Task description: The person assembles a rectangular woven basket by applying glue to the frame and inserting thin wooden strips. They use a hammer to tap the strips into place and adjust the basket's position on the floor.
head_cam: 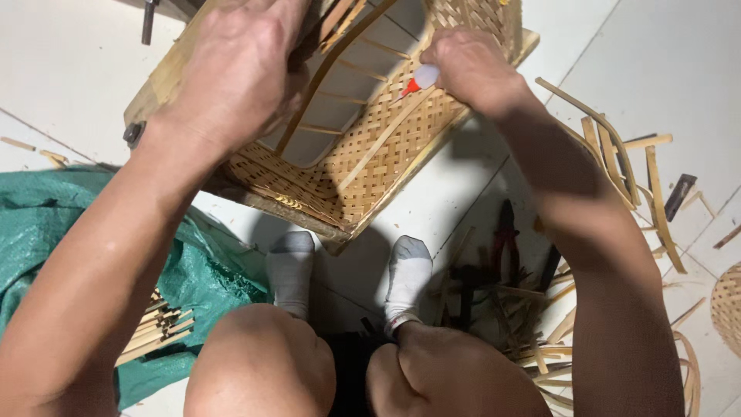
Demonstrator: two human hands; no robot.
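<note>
Hands (239, 73) on basket (370, 147) rim

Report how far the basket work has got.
Done: the woven basket has its walls plaited and a bent strip across the opening. In hand: left hand steadies it while right hand points a red-tipped glue bottle at the rim. Left: loose strips remain unused.

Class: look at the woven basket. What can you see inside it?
Inside the basket, thin bamboo ribs cross the white floor showing through the open frame. The left hand covers its upper left part, so that stays unseen.
</note>
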